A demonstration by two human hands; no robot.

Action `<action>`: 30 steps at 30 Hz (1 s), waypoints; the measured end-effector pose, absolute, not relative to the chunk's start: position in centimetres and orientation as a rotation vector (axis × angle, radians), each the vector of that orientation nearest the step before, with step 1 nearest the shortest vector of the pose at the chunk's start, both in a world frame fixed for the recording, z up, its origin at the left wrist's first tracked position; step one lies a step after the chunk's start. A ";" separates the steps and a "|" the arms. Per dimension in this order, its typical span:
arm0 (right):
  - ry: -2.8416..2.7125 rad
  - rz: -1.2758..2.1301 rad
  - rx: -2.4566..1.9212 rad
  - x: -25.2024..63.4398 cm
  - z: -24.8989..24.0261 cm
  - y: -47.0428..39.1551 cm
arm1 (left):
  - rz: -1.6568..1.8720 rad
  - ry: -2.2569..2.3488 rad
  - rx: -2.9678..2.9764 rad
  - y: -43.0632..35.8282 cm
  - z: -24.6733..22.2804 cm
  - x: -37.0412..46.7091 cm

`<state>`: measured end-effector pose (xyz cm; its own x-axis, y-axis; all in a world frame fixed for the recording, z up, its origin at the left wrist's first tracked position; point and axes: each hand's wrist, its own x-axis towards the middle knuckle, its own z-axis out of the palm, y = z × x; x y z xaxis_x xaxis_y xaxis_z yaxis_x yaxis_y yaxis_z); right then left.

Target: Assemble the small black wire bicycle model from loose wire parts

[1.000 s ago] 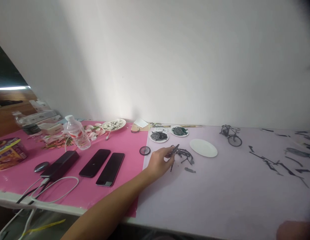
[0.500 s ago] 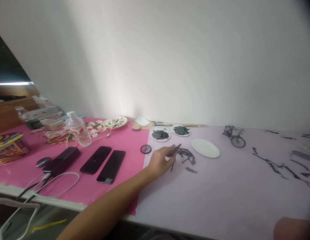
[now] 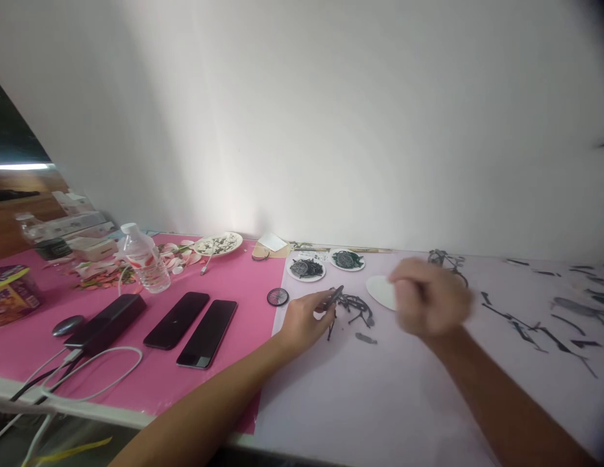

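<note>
**Part-built, by the look of it!**

Over the pale purple sheet (image 3: 409,402), the right hand (image 3: 431,298) curls, too blurred to tell its grip; the left hand (image 3: 306,318) pinches the dark bicycle-like frame (image 3: 359,305); 1 spoked wheel (image 3: 277,297) lies apart, unfitted.

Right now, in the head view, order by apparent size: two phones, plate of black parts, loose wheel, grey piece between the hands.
1. Left phone and right phone: too alike to rank
2. Plate of black parts
3. Loose wheel
4. Grey piece

The blurred right hand (image 3: 431,298) partly hides the white plate (image 3: 379,291) and model bicycle (image 3: 436,257).
</note>
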<state>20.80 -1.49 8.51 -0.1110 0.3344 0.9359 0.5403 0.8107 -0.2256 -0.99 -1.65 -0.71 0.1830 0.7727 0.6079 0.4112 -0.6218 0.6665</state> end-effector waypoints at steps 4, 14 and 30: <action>-2.184 -0.382 -0.557 20.1 4.6 1.0 | 1.438 1.144 2.068 -1.6 -0.6 -1.0; -2.288 -0.115 -0.878 18.5 1.6 0.3 | 1.454 1.116 2.093 -1.7 -0.4 -1.0; -2.069 0.351 -0.981 17.5 0.2 -0.2 | 1.449 1.119 2.149 -1.6 -0.6 -1.0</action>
<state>17.47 -0.22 0.22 -0.3775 0.7459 0.5487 0.5234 0.6607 -0.5380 -1.05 -1.57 -0.61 0.1804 0.7489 0.6377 0.4277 -0.6435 0.6348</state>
